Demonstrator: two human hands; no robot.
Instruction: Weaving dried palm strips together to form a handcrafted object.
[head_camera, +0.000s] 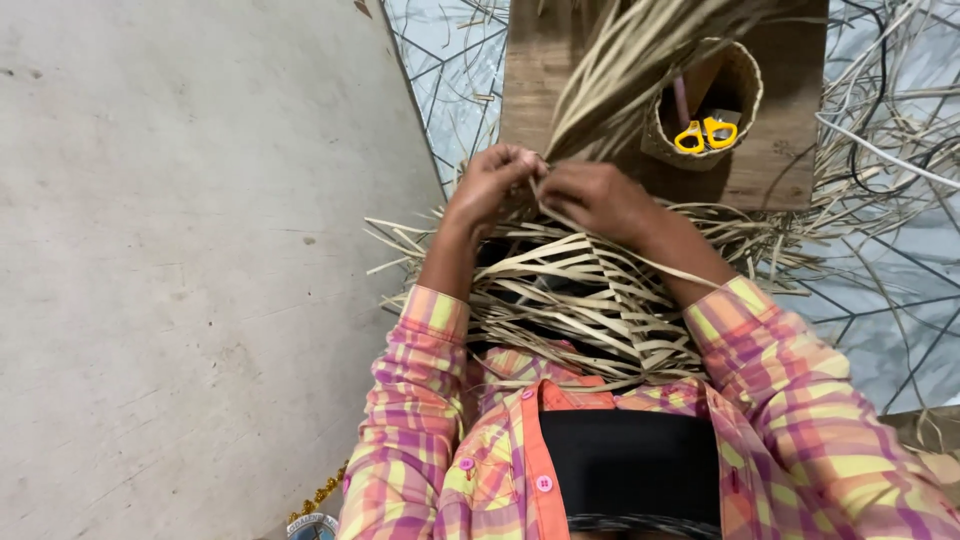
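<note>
Left hand (490, 185) and right hand (592, 197): close together, fingertips nearly meeting, both pinched shut on pale flat straw strips (610, 70) where the loose bundle meets the weave. Left thumb and fingers clamp a strip end; right-hand fingers curl down over the same spot, knuckles up.

Half-woven straw piece (580, 300): sits between the forearms, over the lap, open lattice of crossing strips, dark gaps showing through. Its far end runs up into the pinch point. Loose strip ends fan out from its left and right sides.

Unwoven strips rise from the hands toward the top edge of the view, lying across the wooden board (530, 70).

Board: just beyond the hands, near edge touching the strip pile. Small woven basket (745, 85) stands at the board's right side, near its front right corner, mouth facing up. Yellow-handled scissors (703, 134) inside it, handles up, plus a pink stick-like item, too hidden to identify.

Sleeves: plaid, pink/yellow/orange (420, 400).

Floor: plain grey slab (180, 280) left; pale tile with dark line pattern (890, 260) right, scattered straw scraps on it.
</note>
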